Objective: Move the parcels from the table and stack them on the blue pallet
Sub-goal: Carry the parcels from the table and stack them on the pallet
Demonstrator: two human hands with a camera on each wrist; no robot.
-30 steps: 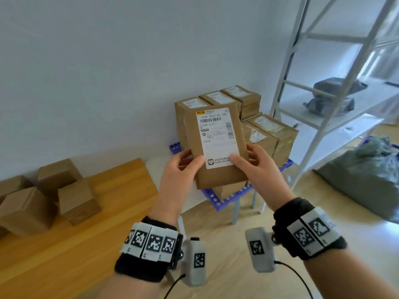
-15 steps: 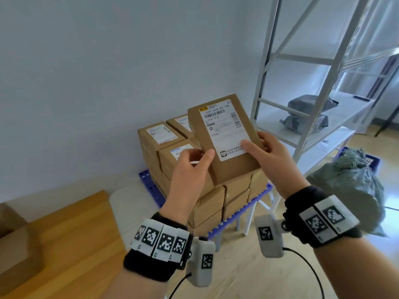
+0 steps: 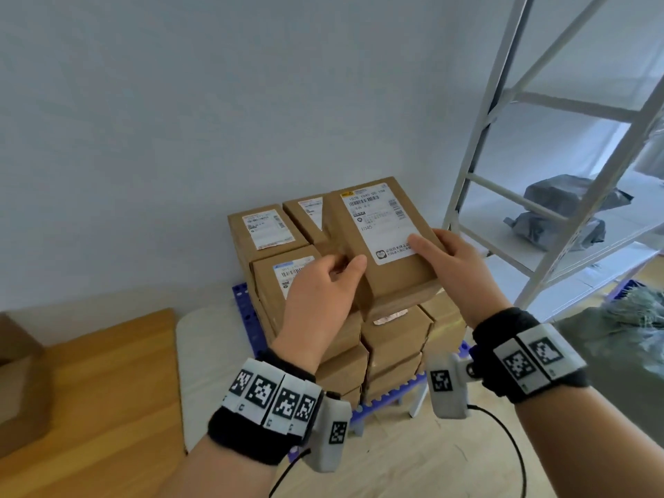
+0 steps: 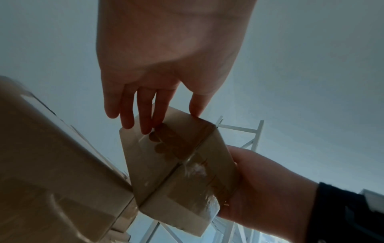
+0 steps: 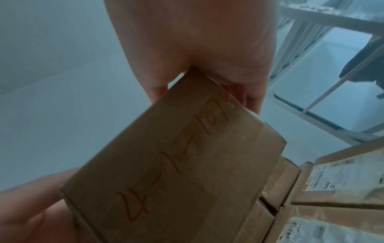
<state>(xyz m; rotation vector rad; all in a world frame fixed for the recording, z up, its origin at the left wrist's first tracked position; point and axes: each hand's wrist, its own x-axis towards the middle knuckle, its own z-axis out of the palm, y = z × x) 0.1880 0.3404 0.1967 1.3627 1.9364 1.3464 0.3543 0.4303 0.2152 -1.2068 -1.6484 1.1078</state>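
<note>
A brown cardboard parcel with a white label is held tilted, label up, just above the near right column of the stack. My left hand pinches its near left corner, thumb on top. My right hand grips its right side. Stacked parcels stand in several layers on the blue pallet. In the left wrist view the left hand has fingers and thumb on the parcel's taped end. In the right wrist view the parcel's underside bears orange handwriting, below the right hand.
A wooden table lies at the left with a cardboard box on its edge. A white metal rack stands right of the pallet, holding grey bags. Another grey bag lies on the floor at the right.
Both hands carried the parcel from beside the table over to the pallet. It has come down and tipped flatter, now close above the stack's near right column.
</note>
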